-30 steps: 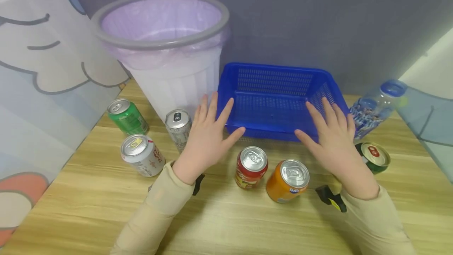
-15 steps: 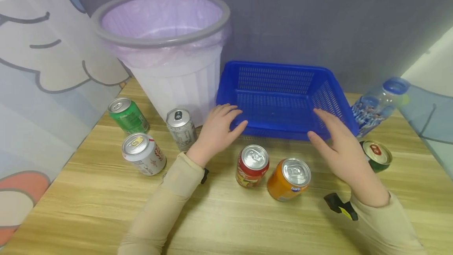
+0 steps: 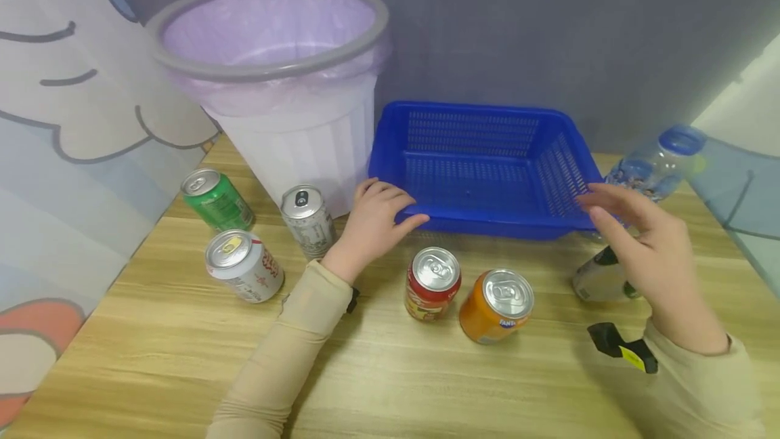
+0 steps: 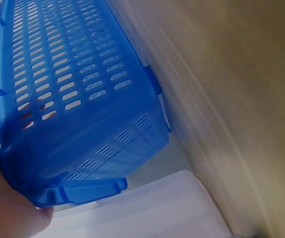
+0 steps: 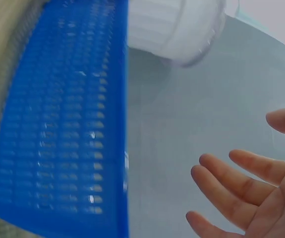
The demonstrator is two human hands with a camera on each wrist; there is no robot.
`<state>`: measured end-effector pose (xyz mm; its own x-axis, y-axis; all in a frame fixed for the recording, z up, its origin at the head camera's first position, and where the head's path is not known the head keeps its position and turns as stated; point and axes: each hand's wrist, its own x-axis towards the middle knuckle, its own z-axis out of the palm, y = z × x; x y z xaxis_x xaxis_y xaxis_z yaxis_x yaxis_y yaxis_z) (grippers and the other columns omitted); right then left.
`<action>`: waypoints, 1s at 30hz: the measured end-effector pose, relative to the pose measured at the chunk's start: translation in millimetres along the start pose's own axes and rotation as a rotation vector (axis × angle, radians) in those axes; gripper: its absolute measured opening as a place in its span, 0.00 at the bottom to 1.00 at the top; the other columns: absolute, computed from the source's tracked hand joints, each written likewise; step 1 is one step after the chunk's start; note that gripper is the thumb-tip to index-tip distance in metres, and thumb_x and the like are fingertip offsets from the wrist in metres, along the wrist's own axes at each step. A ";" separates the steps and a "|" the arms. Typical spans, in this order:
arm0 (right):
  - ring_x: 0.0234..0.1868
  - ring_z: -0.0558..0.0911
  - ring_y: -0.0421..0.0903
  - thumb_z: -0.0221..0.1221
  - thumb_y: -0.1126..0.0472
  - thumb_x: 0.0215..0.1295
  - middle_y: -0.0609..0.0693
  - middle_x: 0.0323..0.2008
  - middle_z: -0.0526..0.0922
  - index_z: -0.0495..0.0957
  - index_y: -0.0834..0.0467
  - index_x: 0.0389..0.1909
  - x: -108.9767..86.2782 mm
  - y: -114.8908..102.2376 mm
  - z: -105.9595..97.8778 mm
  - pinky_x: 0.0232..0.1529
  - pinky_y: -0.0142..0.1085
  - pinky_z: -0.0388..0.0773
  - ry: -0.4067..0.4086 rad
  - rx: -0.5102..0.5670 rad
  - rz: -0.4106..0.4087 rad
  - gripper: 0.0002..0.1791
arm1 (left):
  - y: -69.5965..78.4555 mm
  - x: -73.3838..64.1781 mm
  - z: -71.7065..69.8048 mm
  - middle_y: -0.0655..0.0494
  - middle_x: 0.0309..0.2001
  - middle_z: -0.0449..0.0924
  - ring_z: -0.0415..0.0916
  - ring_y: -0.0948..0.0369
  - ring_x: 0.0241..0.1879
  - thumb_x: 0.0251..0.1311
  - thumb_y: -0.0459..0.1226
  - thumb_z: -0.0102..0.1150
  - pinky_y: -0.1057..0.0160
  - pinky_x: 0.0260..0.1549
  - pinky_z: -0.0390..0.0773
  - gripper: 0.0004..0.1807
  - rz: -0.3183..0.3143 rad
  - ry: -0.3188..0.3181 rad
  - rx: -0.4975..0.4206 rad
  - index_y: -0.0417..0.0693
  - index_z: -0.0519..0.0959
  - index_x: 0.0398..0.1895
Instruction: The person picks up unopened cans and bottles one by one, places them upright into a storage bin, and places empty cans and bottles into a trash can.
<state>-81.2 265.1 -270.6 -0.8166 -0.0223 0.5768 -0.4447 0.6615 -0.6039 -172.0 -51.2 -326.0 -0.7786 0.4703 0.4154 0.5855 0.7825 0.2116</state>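
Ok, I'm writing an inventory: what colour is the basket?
The basket is plain blue; it shows best in the head view.

One green can (image 3: pixel 219 203), one silver can (image 3: pixel 310 225), one white-and-red can (image 3: pixel 246 268), one red can (image 3: pixel 432 290), one orange can (image 3: pixel 495 311) and one partly hidden pale can (image 3: pixel 600 280) make six cans. There is one bottle (image 3: pixel 661 162), one blue basket (image 3: pixel 469 133), one bin (image 3: pixel 301 134) with one purple liner (image 3: pixel 268 22), and one table (image 3: pixel 402 385). One left hand (image 3: pixel 374 223) and one right hand (image 3: pixel 655 249) make two hands.
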 end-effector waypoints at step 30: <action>0.56 0.72 0.51 0.61 0.58 0.63 0.67 0.61 0.68 0.61 0.58 0.68 6.8 73.8 -65.9 0.43 0.38 0.76 -0.656 -0.285 0.242 0.34 | -0.5 -0.7 -0.9 0.56 0.42 0.84 0.74 0.55 0.49 0.58 0.55 0.59 0.48 0.65 0.56 0.20 0.021 0.023 -0.033 0.50 0.84 0.40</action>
<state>-95.3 363.2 -275.0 -0.9706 -0.2346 -0.0529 -0.1857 0.8709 -0.4551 -171.5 -52.4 -325.5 -0.7608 0.4766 0.4404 0.6091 0.7585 0.2314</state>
